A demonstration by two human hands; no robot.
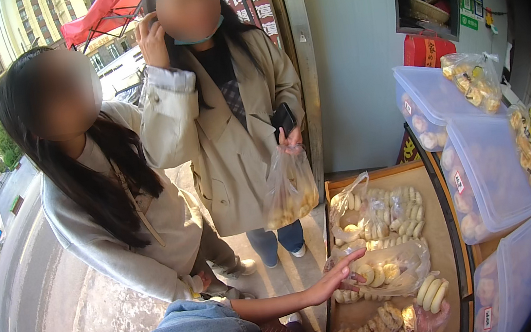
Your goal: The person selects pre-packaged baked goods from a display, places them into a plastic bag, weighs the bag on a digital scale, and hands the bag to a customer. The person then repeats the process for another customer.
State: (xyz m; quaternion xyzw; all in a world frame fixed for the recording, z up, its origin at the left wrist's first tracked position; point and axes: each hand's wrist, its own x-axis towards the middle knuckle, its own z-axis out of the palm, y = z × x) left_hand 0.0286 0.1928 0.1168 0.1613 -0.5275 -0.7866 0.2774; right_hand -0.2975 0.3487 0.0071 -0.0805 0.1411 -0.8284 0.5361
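My left hand [335,278], bare below a rolled denim sleeve, reaches over the display tray with its fingers apart and nothing in it. Just beyond its fingertips lies a clear plastic bag [403,261] with round flat cakes [378,274] showing. Low in the view, my right hand [432,322] wears a thin clear plastic glove or bag. It grips a short stack of pale flat buns [433,294]. Beneath and left of it sit browned twisted pastries [372,331], some in plastic with printing. More bagged pale buns [408,206] fill the tray's far end.
Lidded plastic bins [495,167] of buns stand along the right, with bagged pastries [472,83] on top. Two people face the tray's left side; one holds a bag of food [292,188] and a phone [283,121]. A wooden rim [375,175] edges the tray.
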